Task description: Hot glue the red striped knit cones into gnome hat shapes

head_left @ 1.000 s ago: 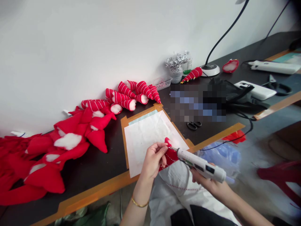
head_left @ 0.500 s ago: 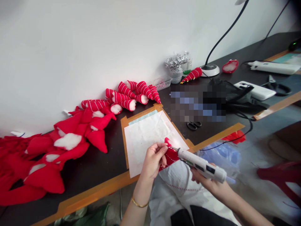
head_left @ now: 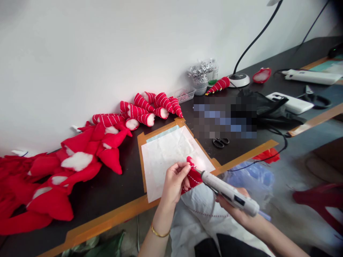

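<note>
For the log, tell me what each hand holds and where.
Left hand pinches a red felt cone by its side; right hand holds a glue gun by its grip.

I've got a red, white-stitched felt cone (head_left: 193, 177) pinched in my left hand (head_left: 175, 182), a white hot glue gun (head_left: 229, 194) just beside it in my right hand (head_left: 230, 206).

Left hand (head_left: 174, 182) raised, fingers pinched together; right hand (head_left: 232, 204) lower and farther right, curled in a closed grip.
</note>
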### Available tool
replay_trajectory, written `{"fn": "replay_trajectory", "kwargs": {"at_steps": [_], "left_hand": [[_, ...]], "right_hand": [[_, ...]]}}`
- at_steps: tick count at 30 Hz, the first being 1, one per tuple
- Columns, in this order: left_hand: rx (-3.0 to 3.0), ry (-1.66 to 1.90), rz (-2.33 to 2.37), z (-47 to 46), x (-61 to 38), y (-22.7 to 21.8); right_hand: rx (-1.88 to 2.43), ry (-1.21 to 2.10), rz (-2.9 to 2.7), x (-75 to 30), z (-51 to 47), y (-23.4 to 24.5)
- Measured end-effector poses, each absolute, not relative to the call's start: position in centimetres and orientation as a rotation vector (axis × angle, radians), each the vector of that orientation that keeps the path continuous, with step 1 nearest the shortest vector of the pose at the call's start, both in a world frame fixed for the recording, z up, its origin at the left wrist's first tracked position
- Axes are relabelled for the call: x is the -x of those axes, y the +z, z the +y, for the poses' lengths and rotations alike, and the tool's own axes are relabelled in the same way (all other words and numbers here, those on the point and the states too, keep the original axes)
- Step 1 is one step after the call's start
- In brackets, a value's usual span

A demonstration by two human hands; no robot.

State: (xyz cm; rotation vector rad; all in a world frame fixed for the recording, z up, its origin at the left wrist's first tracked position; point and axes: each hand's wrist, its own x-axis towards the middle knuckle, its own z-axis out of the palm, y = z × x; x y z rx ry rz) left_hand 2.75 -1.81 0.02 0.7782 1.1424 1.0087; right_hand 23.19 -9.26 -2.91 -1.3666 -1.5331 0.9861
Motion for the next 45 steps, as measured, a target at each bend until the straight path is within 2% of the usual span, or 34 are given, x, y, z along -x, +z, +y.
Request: {"fn": "replay_trajectory", "kwargs": {"at_steps": [45], "left_hand": [[-0.766, 1.014, 1.143, -1.7, -2.7, 0.2]], "right_hand": [[1.414, 1.003, -1.511, -22.3, -9.1, -3.5]]}}
